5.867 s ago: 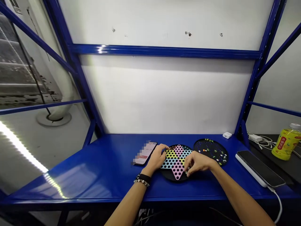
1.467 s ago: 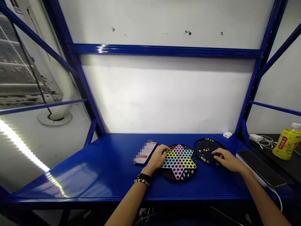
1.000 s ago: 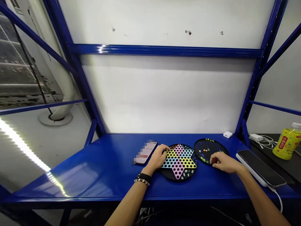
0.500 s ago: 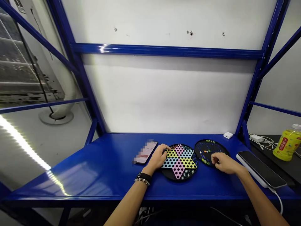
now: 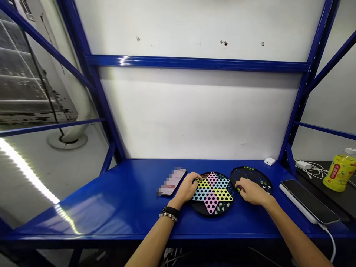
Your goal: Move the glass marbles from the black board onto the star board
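Note:
A round Chinese checkers board point(image 5: 211, 204) with a pink, yellow and light-blue star of holes lies on the blue table. Marbles show in the board's outer compartments. My left hand point(image 5: 189, 187) is at the board's left side, its bent fingers closed over the edge by a yellow point. Right of the board is a round black tray point(image 5: 251, 174) with scattered coloured marbles in it. Over this tray's left part hovers my right hand point(image 5: 249, 190), thumb and fingers pinched together. Whatever lies between those fingertips is hidden.
A phone point(image 5: 175, 181) lies left of the board. At the right, another phone point(image 5: 308, 200) rests on a white block with a cable. A small white case point(image 5: 269, 161) sits at the back. Blue frame posts point(image 5: 299, 111) flank the table; a yellow bottle point(image 5: 338, 172) stands beyond.
My right hand has moved left across the black tray, toward the board, with its fingers still curled together. My left hand has stayed at the board's edge.

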Motion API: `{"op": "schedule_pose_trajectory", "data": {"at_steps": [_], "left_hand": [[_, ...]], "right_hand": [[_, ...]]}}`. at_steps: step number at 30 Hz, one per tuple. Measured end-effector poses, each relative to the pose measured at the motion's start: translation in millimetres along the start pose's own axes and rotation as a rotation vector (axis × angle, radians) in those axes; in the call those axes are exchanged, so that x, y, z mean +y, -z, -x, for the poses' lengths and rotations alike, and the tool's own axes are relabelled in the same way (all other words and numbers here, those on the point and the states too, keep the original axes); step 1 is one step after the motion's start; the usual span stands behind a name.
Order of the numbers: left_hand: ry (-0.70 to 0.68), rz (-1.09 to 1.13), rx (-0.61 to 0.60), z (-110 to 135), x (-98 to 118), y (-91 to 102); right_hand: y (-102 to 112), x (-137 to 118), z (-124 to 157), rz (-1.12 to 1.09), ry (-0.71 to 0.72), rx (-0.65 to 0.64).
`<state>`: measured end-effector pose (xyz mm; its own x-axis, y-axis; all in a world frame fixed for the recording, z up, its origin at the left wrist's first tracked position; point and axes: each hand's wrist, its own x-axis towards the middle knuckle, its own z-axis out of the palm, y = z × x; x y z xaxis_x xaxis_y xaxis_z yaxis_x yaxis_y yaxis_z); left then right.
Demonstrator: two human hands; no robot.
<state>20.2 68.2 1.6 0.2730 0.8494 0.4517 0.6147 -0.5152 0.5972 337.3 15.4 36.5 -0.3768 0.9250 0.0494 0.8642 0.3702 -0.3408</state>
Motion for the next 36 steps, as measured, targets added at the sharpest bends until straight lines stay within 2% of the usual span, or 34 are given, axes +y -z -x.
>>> {"op": "schedule_pose_trajectory", "data": {"at_steps": [4,8,12,17,23,28,32,36], "left_hand": [[-0.008,0.008,0.0,-0.2,0.1,0.7],[-0.004,0.011,0.011,0.0,2.2,1.3],[-0.001,0.014,0.004,0.1,4.7,2.0],[0.001,0.007,0.004,0.2,4.1,2.2],[0.013,0.024,0.018,0.8,2.7,2.0],[0.017,0.019,-0.006,1.2,6.0,3.0],[0.019,0.012,0.002,1.5,6.7,3.0],[0.02,0.01,-0.003,1.7,4.9,2.4]], "right_hand": [[1.0,-4.3,6.4,-0.002,0.006,-0.065],[5.9,-2.4,9.4,-0.044,0.043,-0.078],[13.0,2.0,-2.2,-0.129,0.011,-0.081],[20.8,6.9,-20.4,-0.238,0.021,-0.225],[21.9,10.9,-13.8,-0.2,-0.011,-0.207],[22.9,16.8,-5.6,-0.258,-0.027,-0.226],[23.0,15.3,-11.0,-0.212,0.015,-0.194],[19.2,20.1,-22.9,-0.364,-0.037,-0.323]]}}
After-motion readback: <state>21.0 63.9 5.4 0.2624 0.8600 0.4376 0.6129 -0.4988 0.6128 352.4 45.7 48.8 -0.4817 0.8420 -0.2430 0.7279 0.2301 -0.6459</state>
